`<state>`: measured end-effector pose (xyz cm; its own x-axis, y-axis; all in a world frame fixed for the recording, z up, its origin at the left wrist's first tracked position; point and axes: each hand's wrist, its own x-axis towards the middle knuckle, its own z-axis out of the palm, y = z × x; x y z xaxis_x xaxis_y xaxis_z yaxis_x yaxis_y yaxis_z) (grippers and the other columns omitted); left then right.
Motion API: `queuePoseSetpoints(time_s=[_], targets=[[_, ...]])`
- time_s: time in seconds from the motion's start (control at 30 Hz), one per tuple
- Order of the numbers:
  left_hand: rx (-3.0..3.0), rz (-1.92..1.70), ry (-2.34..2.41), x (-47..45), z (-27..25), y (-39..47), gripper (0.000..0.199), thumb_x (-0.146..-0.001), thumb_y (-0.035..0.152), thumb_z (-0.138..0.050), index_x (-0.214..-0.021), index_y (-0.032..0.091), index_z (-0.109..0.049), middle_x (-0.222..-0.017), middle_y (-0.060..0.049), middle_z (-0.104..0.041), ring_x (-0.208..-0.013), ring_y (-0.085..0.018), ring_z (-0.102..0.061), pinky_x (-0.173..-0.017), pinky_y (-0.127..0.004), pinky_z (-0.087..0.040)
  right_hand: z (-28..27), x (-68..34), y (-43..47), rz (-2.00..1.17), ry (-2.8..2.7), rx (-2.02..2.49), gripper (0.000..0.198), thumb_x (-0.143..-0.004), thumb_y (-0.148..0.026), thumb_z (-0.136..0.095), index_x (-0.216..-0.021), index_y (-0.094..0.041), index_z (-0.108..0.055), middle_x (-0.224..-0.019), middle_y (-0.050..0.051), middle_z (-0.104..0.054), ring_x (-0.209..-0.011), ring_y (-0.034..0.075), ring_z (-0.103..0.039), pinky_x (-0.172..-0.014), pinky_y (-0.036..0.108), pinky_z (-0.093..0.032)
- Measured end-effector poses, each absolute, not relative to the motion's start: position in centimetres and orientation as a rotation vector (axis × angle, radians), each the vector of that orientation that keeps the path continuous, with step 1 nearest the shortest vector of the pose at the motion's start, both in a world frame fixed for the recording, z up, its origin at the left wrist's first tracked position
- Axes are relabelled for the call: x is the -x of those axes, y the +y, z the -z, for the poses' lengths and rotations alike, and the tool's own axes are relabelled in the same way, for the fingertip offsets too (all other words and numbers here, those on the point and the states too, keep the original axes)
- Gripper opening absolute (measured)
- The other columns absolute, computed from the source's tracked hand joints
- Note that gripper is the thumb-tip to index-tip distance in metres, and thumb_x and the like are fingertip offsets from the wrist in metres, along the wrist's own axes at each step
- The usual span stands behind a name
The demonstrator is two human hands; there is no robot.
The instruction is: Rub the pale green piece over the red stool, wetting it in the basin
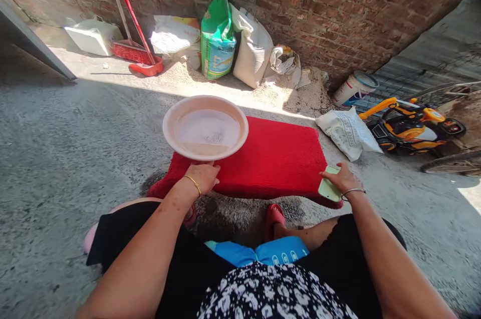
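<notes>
A red, thick-piled cloth (274, 153) covers a low, bench-like surface in front of me. A pale round basin (169, 131) of water stands on its left end, and something dark and finely patterned shows in the water. Just below the basin's near rim, my left hand (203, 177) lies on the cloth's edge with fingers extended; some fingertips are hidden. At the right end, my right hand (344, 179) grips a pale green, flat object with rounded corners (329, 189), its underside hidden against the red cloth.
Along the brick wall stand a green bag (216, 51), a white sack (255, 51), and a red broom and dustpan (146, 67). To the right are a bucket (355, 89), a printed sack (347, 133) and a yellow-black toy vehicle (409, 126). Sandals flank a wet floor patch (236, 216).
</notes>
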<state>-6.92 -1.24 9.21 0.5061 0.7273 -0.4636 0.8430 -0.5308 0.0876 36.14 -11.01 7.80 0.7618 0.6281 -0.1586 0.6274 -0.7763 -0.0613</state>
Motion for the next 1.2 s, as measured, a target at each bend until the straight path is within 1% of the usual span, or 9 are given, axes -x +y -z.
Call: queuePoseSetpoints(time_s=[0.1, 0.27, 0.43, 0.57, 0.77, 0.9, 1.0, 1.1, 1.2], targets=[[-2.452, 0.537, 1.371, 7.6, -9.7, -1.3, 0.034, -0.087, 0.034, -0.05, -0.116, 0.02, -0.058, -0.126, -0.015, -0.057, -0.106, -0.03, -0.061, -0.087, -0.045, -0.048, -7.6, -32.1, -9.0, -0.44, -1.174, 2.681, 0.079, -0.061, -0.058, -0.068, -0.125, -0.015, -0.048, -0.099, 0.015, -0.064, -0.087, 0.029, -0.062, -0.071, 0.039, -0.047], [-2.453, 0.503, 1.39, 8.1, -9.7, -1.5, 0.031, -0.086, 0.035, -0.052, -0.112, 0.019, -0.06, -0.12, -0.015, -0.061, -0.105, -0.03, -0.061, -0.086, -0.046, -0.047, -6.3, -21.3, -3.2, -0.959, -1.161, 2.257, 0.062, -0.061, -0.052, -0.07, -0.11, -0.019, -0.049, -0.076, 0.003, -0.062, -0.062, 0.018, -0.058, -0.05, 0.027, -0.042], [-2.446, 0.434, 1.335, 8.0, -9.6, -1.6, 0.031, -0.085, 0.034, -0.053, -0.11, 0.019, -0.061, -0.118, -0.016, -0.061, -0.105, -0.031, -0.06, -0.086, -0.046, -0.046, -4.5, -15.7, 1.7, -1.089, -1.075, 2.158, 0.051, -0.063, -0.048, -0.068, -0.1, -0.019, -0.049, -0.071, 0.0, -0.06, -0.057, 0.015, -0.056, -0.046, 0.024, -0.041], [-2.447, 0.412, 1.312, 6.9, -9.9, -2.1, 0.032, -0.084, 0.03, -0.054, -0.111, 0.015, -0.063, -0.118, -0.018, -0.06, -0.109, -0.032, -0.058, -0.086, -0.045, -0.046, -3.8, -15.2, 3.7, -0.962, -1.166, 2.214, 0.057, -0.062, -0.049, -0.068, -0.107, -0.018, -0.049, -0.081, 0.004, -0.064, -0.069, 0.018, -0.06, -0.055, 0.027, -0.045], [-2.473, 0.406, 1.195, 4.6, -10.2, -2.8, 0.031, -0.084, 0.024, -0.051, -0.112, 0.017, -0.063, -0.118, -0.017, -0.061, -0.11, -0.029, -0.057, -0.089, -0.043, -0.045, -4.1, -14.6, 2.1, -0.452, -1.468, 2.191, 0.081, -0.065, -0.062, -0.064, -0.129, -0.017, -0.044, -0.101, 0.013, -0.06, -0.095, 0.028, -0.059, -0.075, 0.037, -0.046], [-2.507, 0.421, 1.169, 4.4, -9.7, -2.7, 0.032, -0.085, 0.023, -0.049, -0.113, 0.017, -0.063, -0.118, -0.018, -0.061, -0.11, -0.03, -0.058, -0.089, -0.044, -0.046, -3.7, -12.3, -0.5, -0.293, -1.598, 2.207, 0.067, -0.074, -0.058, -0.058, -0.127, -0.019, -0.049, -0.101, 0.014, -0.056, -0.096, 0.029, -0.058, -0.073, 0.036, -0.046], [-2.532, 0.436, 1.172, 4.5, -9.4, -2.5, 0.032, -0.084, 0.025, -0.05, -0.112, 0.016, -0.062, -0.118, -0.018, -0.06, -0.11, -0.031, -0.058, -0.091, -0.047, -0.045, -3.2, -10.8, -1.1, -0.134, -1.657, 2.2, 0.047, -0.078, -0.05, -0.059, -0.114, -0.019, -0.057, -0.1, 0.013, -0.054, -0.092, 0.026, -0.056, -0.074, 0.035, -0.044], [-2.558, 0.438, 1.169, 4.6, -9.3, -2.3, 0.033, -0.081, 0.028, -0.056, -0.111, 0.016, -0.063, -0.117, -0.017, -0.061, -0.107, -0.032, -0.059, -0.088, -0.047, -0.048, -2.9, -11.0, -0.7, -0.075, -1.702, 2.187, 0.031, -0.078, -0.039, -0.061, -0.102, -0.02, -0.062, -0.094, 0.009, -0.052, -0.086, 0.022, -0.054, -0.073, 0.031, -0.043], [-2.593, 0.416, 1.172, 4.4, -9.2, -2.2, 0.029, -0.082, 0.026, -0.055, -0.108, 0.015, -0.063, -0.114, -0.016, -0.062, -0.106, -0.031, -0.06, -0.086, -0.044, -0.049, -2.7, -13.4, -0.5, -0.137, -1.709, 2.215, 0.031, -0.073, -0.03, -0.064, -0.103, -0.022, -0.063, -0.092, 0.006, -0.05, -0.086, 0.019, -0.053, -0.074, 0.027, -0.041]])
